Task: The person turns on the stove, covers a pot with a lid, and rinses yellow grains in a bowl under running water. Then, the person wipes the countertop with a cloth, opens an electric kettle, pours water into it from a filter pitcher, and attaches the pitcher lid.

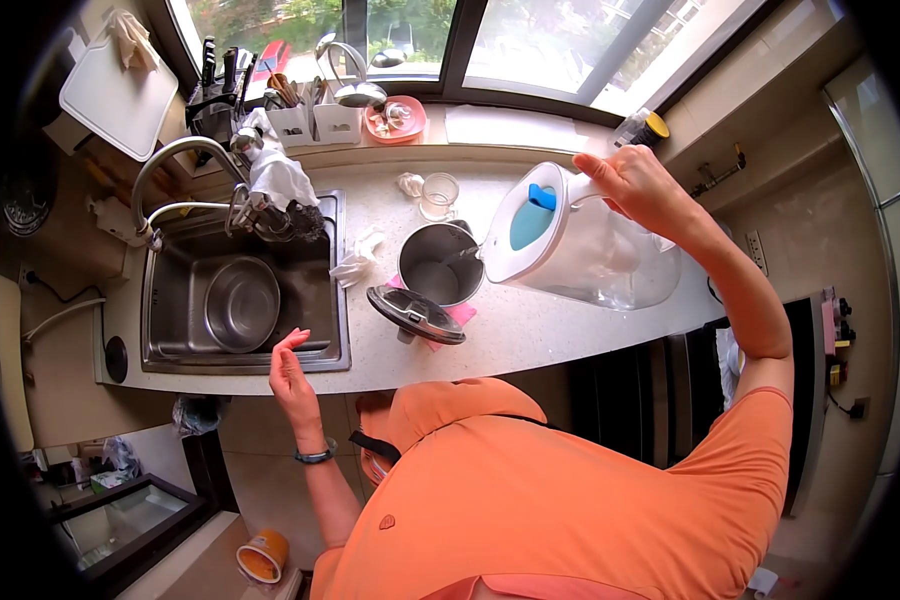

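Observation:
My right hand (644,190) is wrapped round the handle of a clear water filter pitcher (610,262) with a white lid and a blue tab. The pitcher is tipped on its side toward the left, and a thin stream of water seems to run from its spout. Under the spout stands a steel electric kettle (436,268). Its dark lid (417,314) is swung up on the side nearer to me. My left hand (292,383) is held in the air by the sink's front right corner, fingers stretched out and holding nothing.
The steel sink (337,300) holds a metal bowl (242,304), with a curved faucet (183,148) above. A crumpled tissue (358,258) and a glass cup (438,196) are near the kettle. A pink dish (395,119) and a knife block (215,105) stand by the window.

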Tool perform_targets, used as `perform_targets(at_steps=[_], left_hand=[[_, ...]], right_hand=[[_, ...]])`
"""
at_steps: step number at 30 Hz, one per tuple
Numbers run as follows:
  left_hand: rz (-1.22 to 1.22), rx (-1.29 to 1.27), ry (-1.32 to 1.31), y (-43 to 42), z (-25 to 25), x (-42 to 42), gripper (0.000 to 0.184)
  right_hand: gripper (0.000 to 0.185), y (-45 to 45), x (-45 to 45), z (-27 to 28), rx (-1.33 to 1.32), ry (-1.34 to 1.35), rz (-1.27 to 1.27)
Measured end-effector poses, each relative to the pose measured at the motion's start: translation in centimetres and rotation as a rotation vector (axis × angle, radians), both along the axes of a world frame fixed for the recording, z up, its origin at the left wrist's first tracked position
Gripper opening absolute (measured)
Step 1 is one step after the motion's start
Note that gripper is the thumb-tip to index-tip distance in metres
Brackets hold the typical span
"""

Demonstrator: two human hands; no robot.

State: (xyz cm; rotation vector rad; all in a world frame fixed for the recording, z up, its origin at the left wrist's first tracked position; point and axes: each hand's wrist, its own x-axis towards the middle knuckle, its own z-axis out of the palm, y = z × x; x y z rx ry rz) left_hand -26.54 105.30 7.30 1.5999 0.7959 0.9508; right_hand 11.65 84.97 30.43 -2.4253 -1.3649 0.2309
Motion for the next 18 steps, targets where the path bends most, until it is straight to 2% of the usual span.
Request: perform_targets(at_steps=[18], left_hand=[[0.006,-0.012,-0.001,-0.32,0.35,0.09,0.039]], right_hand=[[0.07,0.7,-0.5,0.59,-0.016,-0.026,0.046]])
